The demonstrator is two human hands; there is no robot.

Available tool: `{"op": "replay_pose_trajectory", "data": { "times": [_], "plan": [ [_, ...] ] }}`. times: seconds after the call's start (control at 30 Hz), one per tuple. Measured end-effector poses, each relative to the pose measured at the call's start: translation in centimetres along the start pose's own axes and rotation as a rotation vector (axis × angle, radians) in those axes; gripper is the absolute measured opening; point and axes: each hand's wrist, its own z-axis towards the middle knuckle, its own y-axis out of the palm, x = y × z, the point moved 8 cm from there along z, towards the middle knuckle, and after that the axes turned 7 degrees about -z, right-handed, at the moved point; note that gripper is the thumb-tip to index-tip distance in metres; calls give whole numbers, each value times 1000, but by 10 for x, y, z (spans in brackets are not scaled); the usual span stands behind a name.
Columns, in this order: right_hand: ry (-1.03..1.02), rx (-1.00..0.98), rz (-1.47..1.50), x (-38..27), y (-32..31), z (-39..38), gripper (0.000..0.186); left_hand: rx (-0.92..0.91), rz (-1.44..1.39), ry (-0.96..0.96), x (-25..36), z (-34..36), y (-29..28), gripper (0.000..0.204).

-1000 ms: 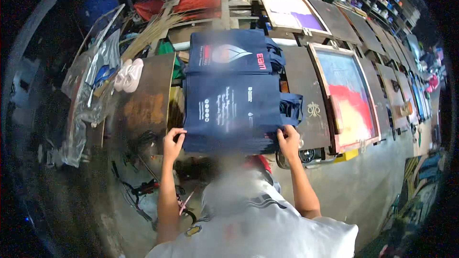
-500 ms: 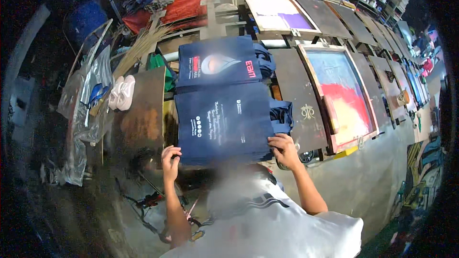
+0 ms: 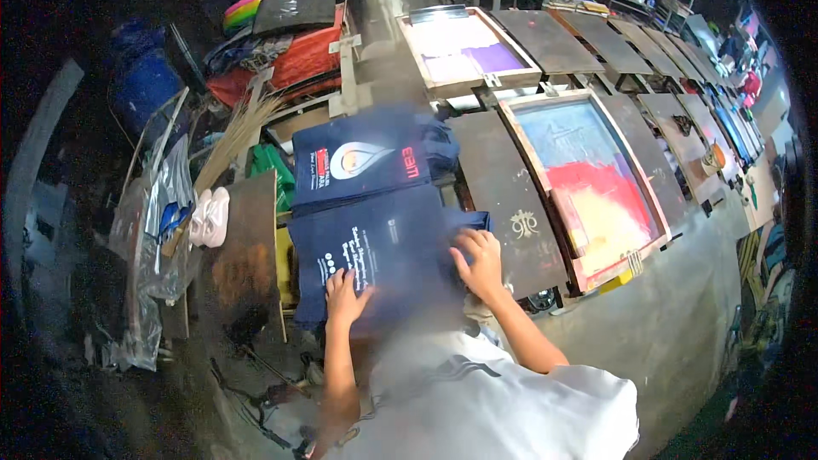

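Two stacks of dark blue fabric bags lie one beyond the other in front of me. The near bag stack (image 3: 417, 221) has white printing, and its strap handles stick out to the right. On the far bag stack (image 3: 311, 149) a white drop shape and red print show. My left hand (image 3: 345, 298) rests on the near stack's front part with its fingers spread. At that stack's right side, by the handles, my right hand (image 3: 480, 262) has its thumb apart from its fingers. Neither hand visibly grips anything. A blur covers part of the near stack's front.
Right of the bags is a dark board (image 3: 503, 187), then a framed printing screen (image 3: 588, 179) with red ink. Another screen (image 3: 464, 43) with purple ink lies farther back. Pale pink shoes (image 3: 209, 217) sit on a brown board (image 3: 247, 264) at left, near clear plastic sheeting (image 3: 141, 315).
My left hand has left the stack's front left corner and moved inward onto the bags. My right hand has shifted from the front right corner toward the handles, its fingers opening. The view has turned.
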Motion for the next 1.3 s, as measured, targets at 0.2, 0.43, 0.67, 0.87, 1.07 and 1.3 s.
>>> {"op": "replay_pose_trajectory", "data": {
  "times": [0.2,0.43,0.67,0.87,1.07,1.3],
  "plan": [
    [191,-219,-291,69,77,3,77,-51,69,-85,4,1,8,76],
    [348,-331,322,109,127,-16,79,65,94,48,4,-12,14,70],
    [374,-263,486,124,130,-17,69,37,78,-10,9,-4,16,69],
    [377,-259,476,123,130,-17,71,10,53,-38,7,-5,16,71],
    [403,-251,531,132,139,-22,63,9,64,-45,7,-4,16,71],
    [362,-222,360,120,128,-9,59,50,16,-76,5,-2,13,71]
  ]
}}
